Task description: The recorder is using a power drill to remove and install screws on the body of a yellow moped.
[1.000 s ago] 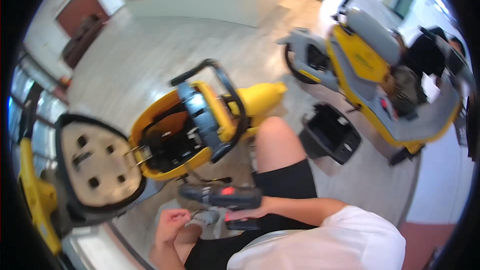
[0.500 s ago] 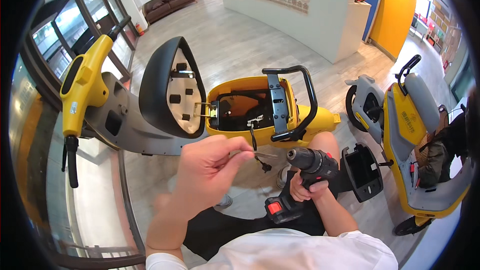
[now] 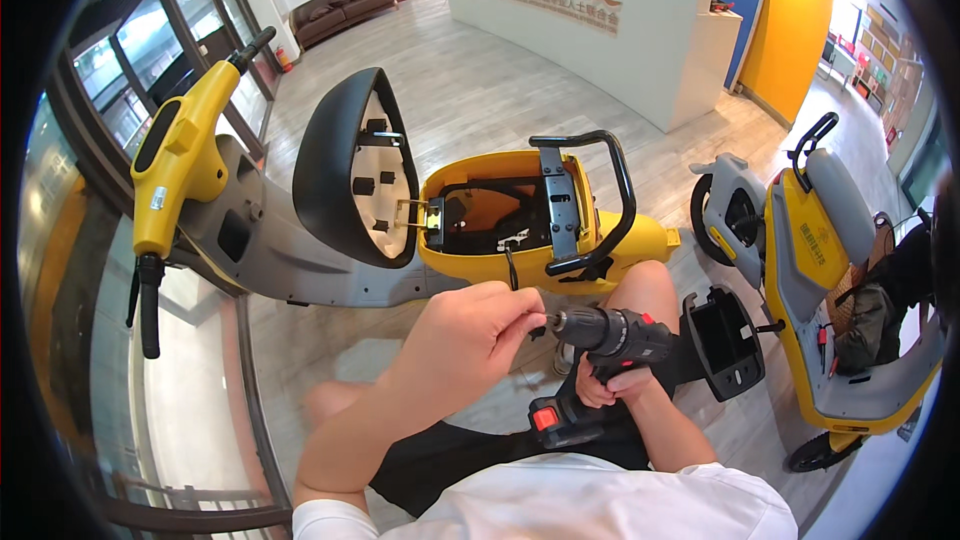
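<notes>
My right hand [image 3: 610, 387] is wrapped around the grip of a black cordless drill [image 3: 622, 333] with red details. Its chuck [image 3: 568, 324] points left, and the red-marked battery [image 3: 558, 423] is at the bottom, over my lap. My left hand [image 3: 472, 335] is closed in a pinch right in front of the chuck. Between its fingertips and the chuck a small part of a thin metal bit [image 3: 549, 319] shows; the fingers hide the rest. Beyond my hands stands a yellow and grey electric scooter [image 3: 640, 238] with its black seat [image 3: 335, 175] tipped up over the open storage compartment [image 3: 432, 262].
A black cable [image 3: 511, 270] hangs from the compartment. By my right knee is a black plastic tray [image 3: 722, 345]. Another yellow and grey scooter [image 3: 800, 340] stands at the right, with a dark bag [image 3: 868, 333] on it. A glass-paned wall [image 3: 180, 390] runs along the left.
My left hand has moved right with the thin metal bit, up to the chuck of the drill. The drill has shifted slightly left and its chuck sits a little lower.
</notes>
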`<action>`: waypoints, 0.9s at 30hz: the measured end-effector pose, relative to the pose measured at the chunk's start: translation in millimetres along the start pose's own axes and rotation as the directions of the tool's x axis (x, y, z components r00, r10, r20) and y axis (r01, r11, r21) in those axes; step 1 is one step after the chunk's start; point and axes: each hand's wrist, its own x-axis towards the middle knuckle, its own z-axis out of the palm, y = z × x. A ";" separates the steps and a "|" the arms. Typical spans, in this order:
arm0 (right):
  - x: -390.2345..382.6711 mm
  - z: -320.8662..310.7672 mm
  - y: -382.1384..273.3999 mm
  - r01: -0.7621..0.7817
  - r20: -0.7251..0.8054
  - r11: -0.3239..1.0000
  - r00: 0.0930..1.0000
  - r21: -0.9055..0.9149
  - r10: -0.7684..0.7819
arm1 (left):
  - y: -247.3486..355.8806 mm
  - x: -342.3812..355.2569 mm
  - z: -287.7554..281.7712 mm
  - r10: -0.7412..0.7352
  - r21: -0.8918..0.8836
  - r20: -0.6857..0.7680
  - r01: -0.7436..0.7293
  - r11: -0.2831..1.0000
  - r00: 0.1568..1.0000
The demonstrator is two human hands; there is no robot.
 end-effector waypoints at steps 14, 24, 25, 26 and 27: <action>1.4 1.8 24.6 0.064 -0.026 0.969 0.998 0.237 -0.060 | -39.7 -9.7 59.5 -0.353 -0.639 0.174 0.378 0.670 0.919; -6.7 -22.0 30.1 0.164 -0.104 0.943 0.985 0.290 -0.140 | -83.2 -35.3 61.1 -0.293 -0.826 0.452 0.271 -0.495 0.842; -7.4 -22.3 29.8 0.167 -0.125 0.940 0.983 0.296 -0.135 | -82.4 -34.8 59.2 -0.338 -0.845 0.459 0.286 -0.451 0.822; -7.7 -22.9 29.8 0.158 -0.127 0.939 0.984 0.304 -0.124 | -79.8 -33.0 57.8 -0.348 -0.846 0.455 0.277 -0.456 0.820; -8.3 -23.3 29.9 0.166 -0.143 0.940 0.982 0.299 -0.128 | -76.0 -30.9 56.4 -0.412 -0.861 0.471 0.305 -0.406 0.780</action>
